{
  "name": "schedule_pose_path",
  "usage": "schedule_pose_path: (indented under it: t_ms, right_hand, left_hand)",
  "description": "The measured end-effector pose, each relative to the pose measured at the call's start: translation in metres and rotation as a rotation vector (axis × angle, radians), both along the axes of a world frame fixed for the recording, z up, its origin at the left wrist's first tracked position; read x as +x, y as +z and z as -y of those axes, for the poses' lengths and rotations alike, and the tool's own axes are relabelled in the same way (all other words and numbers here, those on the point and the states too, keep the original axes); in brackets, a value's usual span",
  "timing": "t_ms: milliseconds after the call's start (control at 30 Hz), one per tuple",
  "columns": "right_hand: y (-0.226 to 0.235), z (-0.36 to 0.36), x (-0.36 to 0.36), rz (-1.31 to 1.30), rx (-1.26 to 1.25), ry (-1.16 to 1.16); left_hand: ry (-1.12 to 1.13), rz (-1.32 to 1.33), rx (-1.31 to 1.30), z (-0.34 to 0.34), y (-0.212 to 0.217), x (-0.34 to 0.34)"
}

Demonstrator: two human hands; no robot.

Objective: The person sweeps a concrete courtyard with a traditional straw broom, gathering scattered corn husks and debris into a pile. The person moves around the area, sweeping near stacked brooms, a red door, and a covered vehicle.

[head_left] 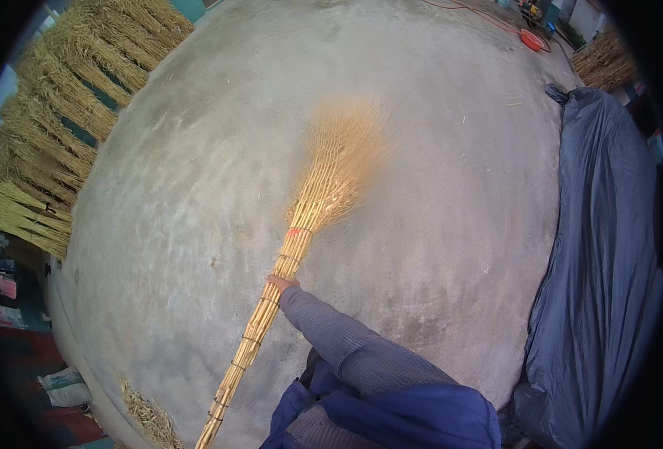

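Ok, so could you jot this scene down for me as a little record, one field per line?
Right hand: closed around the broom's handle
Left hand: not in view
Broom: straw-coloured stalks bound with several ties, a red one near the head; slanting, handle running out at the lower edge
Broom head: fanned out, tips blurred
Floor: grey, with scattered straw bits
Left side: dried bundles in a row
Right side: long dark sheet, wrinkled
Far right: orange-red basin
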State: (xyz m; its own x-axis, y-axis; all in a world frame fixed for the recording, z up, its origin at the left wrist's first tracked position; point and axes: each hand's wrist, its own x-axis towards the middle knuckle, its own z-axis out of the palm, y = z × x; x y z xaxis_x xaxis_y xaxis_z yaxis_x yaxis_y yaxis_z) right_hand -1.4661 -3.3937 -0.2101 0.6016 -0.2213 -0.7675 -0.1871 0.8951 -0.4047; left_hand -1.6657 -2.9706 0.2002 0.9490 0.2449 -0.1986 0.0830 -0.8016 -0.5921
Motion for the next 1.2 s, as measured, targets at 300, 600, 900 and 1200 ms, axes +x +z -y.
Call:
schedule_pose_path:
  t_ms: [300,600,900,1200]
  right_hand:
    - [-0.071,0.193,-0.104,0.007,0.002,-0.540]
    - [-0.087,0.368,-0.293,-0.045,-0.181,-1.138]
    - [-0.124,0.498,-0.346,-0.185,0.029,-1.357]
    - [-0.170,0.580,-0.093,-0.093,-0.059,-0.336]
  left_hand:
    - [-0.444,0.085,-0.439,0.050,-0.160,0.165]
    - [-1.201,-0.056,-0.614,0.397,-0.190,0.364]
    - [-1.422,-0.016,-0.661,0.632,-0.169,0.351]
    - [-0.482,-0.127,-0.066,0.633,0.010,0.172]
